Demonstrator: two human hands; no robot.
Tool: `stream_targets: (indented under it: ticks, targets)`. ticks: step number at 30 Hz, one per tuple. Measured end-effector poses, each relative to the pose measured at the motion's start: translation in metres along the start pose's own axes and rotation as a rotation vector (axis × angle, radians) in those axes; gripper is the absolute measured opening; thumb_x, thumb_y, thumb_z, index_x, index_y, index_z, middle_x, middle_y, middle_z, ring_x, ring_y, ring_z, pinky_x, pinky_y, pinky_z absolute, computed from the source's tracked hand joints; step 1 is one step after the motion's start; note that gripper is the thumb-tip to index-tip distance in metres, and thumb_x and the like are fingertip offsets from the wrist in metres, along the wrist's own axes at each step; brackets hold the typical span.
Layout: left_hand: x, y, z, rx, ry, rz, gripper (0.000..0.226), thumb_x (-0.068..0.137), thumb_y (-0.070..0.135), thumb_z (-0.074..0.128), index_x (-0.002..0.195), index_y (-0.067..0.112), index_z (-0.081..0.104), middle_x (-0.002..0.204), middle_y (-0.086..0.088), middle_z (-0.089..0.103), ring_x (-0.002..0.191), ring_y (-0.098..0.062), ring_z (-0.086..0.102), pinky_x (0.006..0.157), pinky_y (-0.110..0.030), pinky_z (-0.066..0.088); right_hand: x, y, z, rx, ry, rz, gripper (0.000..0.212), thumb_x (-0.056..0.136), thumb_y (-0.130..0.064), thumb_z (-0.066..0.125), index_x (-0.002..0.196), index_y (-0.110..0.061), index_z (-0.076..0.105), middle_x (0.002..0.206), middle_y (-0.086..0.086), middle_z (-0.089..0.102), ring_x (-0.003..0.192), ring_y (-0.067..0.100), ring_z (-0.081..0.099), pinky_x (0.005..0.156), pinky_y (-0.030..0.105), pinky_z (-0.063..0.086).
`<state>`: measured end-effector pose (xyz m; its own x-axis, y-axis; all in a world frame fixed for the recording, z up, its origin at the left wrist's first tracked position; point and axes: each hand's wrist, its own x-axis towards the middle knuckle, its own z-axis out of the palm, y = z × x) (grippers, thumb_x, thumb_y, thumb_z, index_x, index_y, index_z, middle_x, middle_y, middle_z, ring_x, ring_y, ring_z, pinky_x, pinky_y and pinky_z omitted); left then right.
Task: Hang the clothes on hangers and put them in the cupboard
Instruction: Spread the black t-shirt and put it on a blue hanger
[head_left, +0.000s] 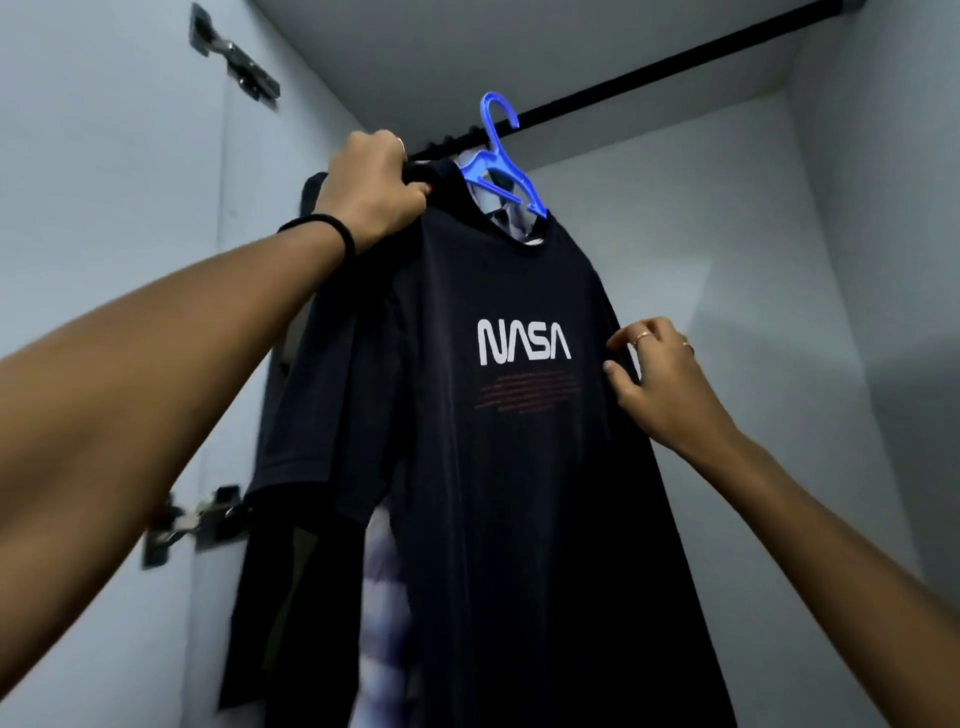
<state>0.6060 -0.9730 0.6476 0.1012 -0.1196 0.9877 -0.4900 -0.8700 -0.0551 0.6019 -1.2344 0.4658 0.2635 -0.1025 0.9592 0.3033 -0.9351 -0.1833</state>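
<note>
One dark T-shirt (498, 415) with white NASA lettering hangs on a blue hanger (501, 166) inside the cupboard (779, 260), and we see it from below. The hanger's hook rises just in front of the black rail (649, 80); we cannot tell whether it rests on it. Our left hand (371, 187) grips the shirt's shoulder up near the rail, fingers (415, 192) curled tight round the dark cloth. Our right hand (660, 374) touches the shirt's other edge at chest level, its fingers loosely bent with the thumb against the fabric; we cannot tell whether it pinches the cloth. Behind the shirt hang another dark garment (291, 415) and a pale patterned one (379, 597). Two metal hinges (234, 57) sit on the cupboard's left wall. A black band (332, 234) circles our left wrist.
</note>
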Motion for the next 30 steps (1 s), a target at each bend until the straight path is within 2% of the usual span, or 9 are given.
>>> stream_targets:
  ticks: [4,10,14,16,20,23,26,30]
  targets:
    - [0.042,0.006,0.053,0.036,0.027,-0.033,0.029,0.083,0.024,0.061,0.083,-0.005,0.055,0.076,-0.017,0.047,0.078,-0.038,0.048,0.066,-0.037,0.035,0.032,0.056,0.025,-0.004,-0.019,-0.055,0.022,0.093,-0.019,0.058,0.112,-0.008,0.061,0.12,0.007,0.05,0.112,0.024,0.05,0.091,0.027,0.037]
    - [0.094,0.008,0.122,0.079,0.137,-0.054,0.022,0.082,0.018,0.06,0.081,-0.002,0.05,0.091,-0.026,0.053,0.092,-0.047,0.054,0.068,-0.039,0.038,0.062,0.129,0.054,0.032,0.001,-0.182,0.012,0.095,-0.022,0.055,0.104,-0.019,0.062,0.114,-0.009,0.049,0.104,0.01,0.05,0.081,0.021,0.037]
    - [0.12,0.012,0.146,0.116,0.158,-0.069,0.023,0.081,0.018,0.059,0.076,0.001,0.045,0.092,-0.025,0.05,0.099,-0.047,0.052,0.069,-0.042,0.039,0.074,0.162,0.081,0.076,0.014,-0.21,0.01,0.095,-0.024,0.054,0.101,-0.022,0.062,0.111,-0.013,0.049,0.099,0.005,0.05,0.072,0.009,0.037]
    - [0.134,0.012,0.155,0.163,0.182,-0.065,0.021,0.081,0.019,0.06,0.082,0.002,0.048,0.104,-0.029,0.055,0.103,-0.048,0.051,0.073,-0.042,0.039,0.077,0.176,0.097,0.106,0.03,-0.232,0.009,0.094,-0.024,0.055,0.099,-0.022,0.063,0.108,-0.014,0.05,0.097,0.003,0.051,0.071,0.009,0.039]
    - [0.158,0.011,0.169,0.245,0.213,-0.07,0.025,0.082,0.022,0.062,0.09,-0.001,0.056,0.108,-0.029,0.057,0.103,-0.047,0.053,0.078,-0.043,0.044,0.08,0.205,0.134,0.163,0.023,-0.275,0.009,0.093,-0.029,0.054,0.095,-0.026,0.063,0.105,-0.02,0.048,0.097,0.002,0.054,0.074,0.021,0.046]
    - [0.179,0.006,0.18,0.325,0.213,-0.09,0.034,0.084,0.025,0.065,0.103,-0.003,0.061,0.114,-0.028,0.058,0.109,-0.047,0.052,0.087,-0.048,0.045,0.078,0.223,0.158,0.217,0.006,-0.3,0.025,0.091,-0.048,0.044,0.092,-0.032,0.062,0.107,-0.022,0.049,0.099,0.005,0.056,0.077,0.027,0.05]
    - [0.194,0.005,0.192,0.392,0.181,-0.078,0.041,0.087,0.031,0.068,0.109,-0.004,0.062,0.115,-0.029,0.058,0.109,-0.048,0.052,0.087,-0.051,0.045,0.071,0.237,0.183,0.267,-0.007,-0.288,0.046,0.085,-0.073,0.03,0.089,-0.037,0.06,0.108,-0.022,0.05,0.097,0.007,0.057,0.075,0.024,0.048]
    - [0.189,0.015,0.198,0.514,0.154,-0.047,0.047,0.089,0.035,0.068,0.118,-0.001,0.061,0.12,-0.03,0.054,0.111,-0.049,0.051,0.088,-0.052,0.044,0.054,0.249,0.197,0.238,-0.094,-0.277,0.047,0.083,-0.075,0.03,0.089,-0.039,0.06,0.111,-0.023,0.048,0.098,0.007,0.057,0.075,0.026,0.049]
